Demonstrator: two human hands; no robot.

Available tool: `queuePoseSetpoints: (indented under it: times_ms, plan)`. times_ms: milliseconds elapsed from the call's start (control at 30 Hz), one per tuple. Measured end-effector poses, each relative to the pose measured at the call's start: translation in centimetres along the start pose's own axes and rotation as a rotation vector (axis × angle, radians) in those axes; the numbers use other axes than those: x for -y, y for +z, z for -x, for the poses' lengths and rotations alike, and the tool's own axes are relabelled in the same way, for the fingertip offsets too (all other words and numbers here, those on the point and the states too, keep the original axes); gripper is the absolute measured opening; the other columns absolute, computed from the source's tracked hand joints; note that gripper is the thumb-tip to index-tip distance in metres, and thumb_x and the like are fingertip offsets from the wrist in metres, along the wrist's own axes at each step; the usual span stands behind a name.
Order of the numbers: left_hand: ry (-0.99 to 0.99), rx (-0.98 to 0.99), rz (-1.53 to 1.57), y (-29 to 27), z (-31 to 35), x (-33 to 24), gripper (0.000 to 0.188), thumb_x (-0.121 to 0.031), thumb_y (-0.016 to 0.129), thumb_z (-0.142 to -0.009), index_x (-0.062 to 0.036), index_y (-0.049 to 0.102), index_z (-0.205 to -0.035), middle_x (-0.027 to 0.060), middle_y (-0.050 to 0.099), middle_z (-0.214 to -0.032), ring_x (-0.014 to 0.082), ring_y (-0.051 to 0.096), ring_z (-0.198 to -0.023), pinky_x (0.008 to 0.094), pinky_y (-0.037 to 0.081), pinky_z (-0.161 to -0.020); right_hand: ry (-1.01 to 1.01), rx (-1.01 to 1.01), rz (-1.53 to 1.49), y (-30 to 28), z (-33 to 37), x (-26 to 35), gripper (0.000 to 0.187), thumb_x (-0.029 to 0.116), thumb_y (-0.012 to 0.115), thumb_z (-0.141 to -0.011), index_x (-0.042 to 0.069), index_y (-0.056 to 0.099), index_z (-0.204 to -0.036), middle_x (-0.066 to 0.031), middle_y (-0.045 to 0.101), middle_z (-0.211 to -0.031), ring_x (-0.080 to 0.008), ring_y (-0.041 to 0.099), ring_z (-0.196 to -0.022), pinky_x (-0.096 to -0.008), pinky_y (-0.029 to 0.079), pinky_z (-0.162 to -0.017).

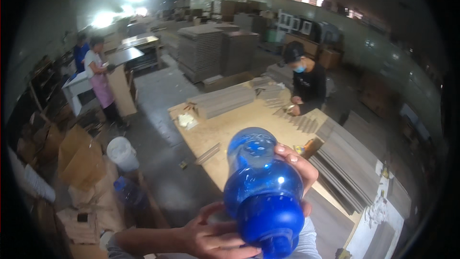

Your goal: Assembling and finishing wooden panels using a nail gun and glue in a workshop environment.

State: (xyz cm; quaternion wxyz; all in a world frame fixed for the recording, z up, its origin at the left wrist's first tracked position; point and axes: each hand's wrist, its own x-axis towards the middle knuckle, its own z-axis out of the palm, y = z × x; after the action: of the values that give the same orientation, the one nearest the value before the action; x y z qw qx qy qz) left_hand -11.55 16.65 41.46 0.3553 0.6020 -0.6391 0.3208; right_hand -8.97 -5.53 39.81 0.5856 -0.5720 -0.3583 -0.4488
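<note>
A translucent blue water bottle [262, 182] is held up close in front of me, its base tilted away and its solid blue cap end toward me. My right hand [301, 170] wraps the bottle's right side, fingertips showing near the upper body. From the lower left my left hand [213, 235] grips it by the cap end, with the fingers partly behind and under it. Some clear liquid or droplets seem to show inside the upper part. Beneath the bottle lies a wooden worktable [218, 136], partly hidden by it.
Grey-brown board stacks [225, 101] and strips [342, 172] lie on the table. Across it, a masked person in black [309, 84] handles strips. A white bucket [122, 153], a large blue-capped jug [128, 192] and cardboard [81, 158] stand at left. Two people work farther back.
</note>
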Motion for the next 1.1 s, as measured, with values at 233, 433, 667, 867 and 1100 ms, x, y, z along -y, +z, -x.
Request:
queuePoseSetpoints:
  times_ms: [233,433,667,867,1100]
  plan:
    - [0.176,-0.011,-0.014,0.2,1.7,0.5,0.03,-0.038,0.079,-0.076,-0.0219,0.076,-0.101,0.0014,0.066,-0.114,0.0231,0.059,-0.119,0.0706,0.026,-0.112,-0.361,0.165,0.109,-1.2,-5.5,2.6,0.106,0.083,0.058,-0.075,-0.002,0.048,-0.137,-0.0294,0.057,-0.132,-0.0382,0.056,-0.124,-0.0528,0.034,-0.112]
    - [0.184,0.021,0.019,-1.2,-0.2,-0.1,0.029,-0.037,0.079,-0.076,-0.0214,0.077,-0.1,0.0011,0.067,-0.112,0.0231,0.06,-0.118,0.071,0.025,-0.113,-0.465,0.247,0.244,-2.2,-7.6,5.1,0.106,0.083,0.057,-0.076,-0.002,0.047,-0.138,-0.0297,0.057,-0.131,-0.039,0.057,-0.123,-0.0539,0.035,-0.111]
    - [0.22,-0.12,0.008,-1.9,-3.6,-0.9,0.028,-0.033,0.082,-0.072,-0.0201,0.077,-0.096,-0.0013,0.068,-0.11,0.0227,0.06,-0.118,0.0707,0.026,-0.112,-0.601,0.208,0.256,-1.8,-9.2,5.6,0.105,0.083,0.054,-0.079,-0.002,0.045,-0.139,-0.0294,0.055,-0.133,-0.039,0.056,-0.124,-0.0555,0.036,-0.111]
    - [0.31,-0.189,-0.036,-2.4,-4.6,-1.3,0.029,-0.026,0.086,-0.069,-0.0179,0.079,-0.095,-0.0023,0.072,-0.106,0.0235,0.064,-0.116,0.0712,0.022,-0.114,-0.665,0.201,0.247,-1.5,-10.8,6.4,0.103,0.084,0.051,-0.08,-0.001,0.043,-0.139,-0.0292,0.054,-0.134,-0.0384,0.054,-0.126,-0.0562,0.035,-0.111]
    - [0.385,-0.157,-0.272,-3.2,-4.2,-0.8,0.029,-0.046,0.077,-0.077,-0.0248,0.072,-0.096,-0.0038,0.062,-0.112,0.0215,0.055,-0.116,0.0695,0.028,-0.112,-0.703,0.138,0.273,-0.2,-11.8,7.6,0.095,0.086,0.025,-0.088,0.002,0.044,-0.128,-0.0299,0.058,-0.126,-0.0396,0.053,-0.126,-0.0519,0.033,-0.114]
